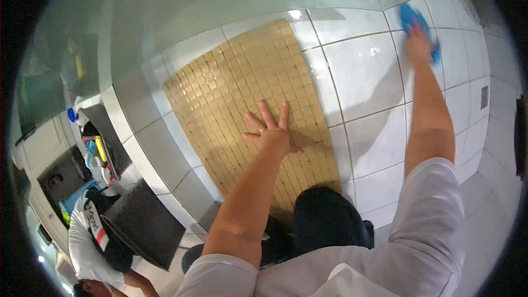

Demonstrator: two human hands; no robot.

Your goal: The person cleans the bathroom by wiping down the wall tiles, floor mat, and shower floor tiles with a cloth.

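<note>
My left hand (pixel 273 137) rests flat with spread fingers on a tan woven-pattern mat (pixel 242 71), which lies over white floor tiles. It holds nothing. At the far upper right, my right hand (pixel 420 48) is on a blue cloth (pixel 408 17), pressing it against the white tiles. The cloth shows beyond the fingertips and along the hand's right side. My bent knee (pixel 330 214) is at the mat's near end.
A raised tiled ledge (pixel 148 159) runs along the mat's left side. Greenish glass (pixel 181 0) spans the top. A drain grate (pixel 484 98) lies at the right. At lower left are a person in a white shirt (pixel 82 245), a dark mat (pixel 146 223) and several bottles.
</note>
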